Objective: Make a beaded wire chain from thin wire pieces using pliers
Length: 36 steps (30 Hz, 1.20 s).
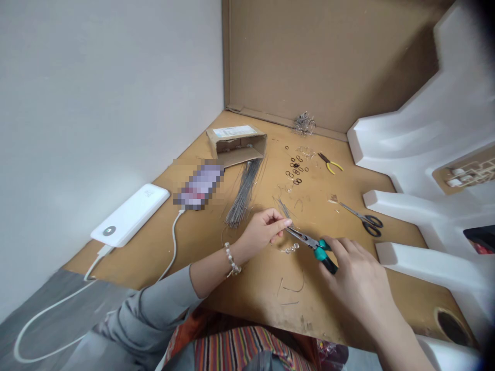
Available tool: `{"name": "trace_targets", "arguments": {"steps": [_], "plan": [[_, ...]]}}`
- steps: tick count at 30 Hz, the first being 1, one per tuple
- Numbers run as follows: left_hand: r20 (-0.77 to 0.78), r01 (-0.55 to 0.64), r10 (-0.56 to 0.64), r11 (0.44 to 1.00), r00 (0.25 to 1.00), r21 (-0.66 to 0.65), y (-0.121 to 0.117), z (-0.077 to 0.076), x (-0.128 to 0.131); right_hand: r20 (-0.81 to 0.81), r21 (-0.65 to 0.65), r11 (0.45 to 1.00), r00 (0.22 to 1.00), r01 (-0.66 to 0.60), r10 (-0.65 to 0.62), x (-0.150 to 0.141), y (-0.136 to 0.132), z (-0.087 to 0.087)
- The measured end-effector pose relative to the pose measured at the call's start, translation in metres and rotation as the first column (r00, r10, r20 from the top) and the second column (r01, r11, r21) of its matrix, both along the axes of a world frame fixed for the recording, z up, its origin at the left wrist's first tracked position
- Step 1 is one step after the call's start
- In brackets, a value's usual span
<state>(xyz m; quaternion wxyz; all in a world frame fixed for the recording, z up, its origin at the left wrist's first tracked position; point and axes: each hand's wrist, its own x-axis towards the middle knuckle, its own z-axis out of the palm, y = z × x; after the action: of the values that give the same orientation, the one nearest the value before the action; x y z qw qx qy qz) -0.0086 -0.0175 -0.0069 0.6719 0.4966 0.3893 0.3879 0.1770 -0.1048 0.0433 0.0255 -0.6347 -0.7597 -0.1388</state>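
Note:
My left hand (264, 230) is closed in a pinch on a thin wire piece, fingertips meeting the tip of the green-handled pliers (314, 247). My right hand (358, 278) is wrapped round the pliers' handles. A small clear beaded piece (291, 249) lies on the cardboard just under the pliers. A bundle of grey wires (243, 194) lies just beyond my left hand.
Cardboard sheet (216, 268) covers the work surface. Black scissors (365, 220), yellow-handled pliers (329, 164), several small black rings (296, 170), a small cardboard box (236, 144), a phone (200, 185), a white power bank (130, 214), white foam pieces (421, 154) at right.

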Motion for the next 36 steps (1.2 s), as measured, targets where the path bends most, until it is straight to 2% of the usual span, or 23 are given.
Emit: {"name": "trace_targets", "arguments": {"steps": [5, 18, 36], "plan": [[0.023, -0.026, 0.026, 1.000, 0.999, 0.009, -0.0038, 0.0040, 0.0004, 0.038, 0.037, 0.999, 0.999, 0.011, -0.012, -0.0075, -0.0062, 0.0011], [0.065, -0.009, 0.010, 1.000, 0.998, -0.016, -0.0031, 0.0019, -0.0006, 0.054, 0.108, 0.994, 0.998, -0.020, 0.014, -0.0088, -0.0074, 0.0001], [0.090, 0.011, -0.011, 1.000, 0.996, 0.002, -0.0037, 0.0062, -0.0010, 0.031, 0.107, 0.994, 0.999, 0.011, -0.014, -0.0028, -0.0057, 0.0008]]}}
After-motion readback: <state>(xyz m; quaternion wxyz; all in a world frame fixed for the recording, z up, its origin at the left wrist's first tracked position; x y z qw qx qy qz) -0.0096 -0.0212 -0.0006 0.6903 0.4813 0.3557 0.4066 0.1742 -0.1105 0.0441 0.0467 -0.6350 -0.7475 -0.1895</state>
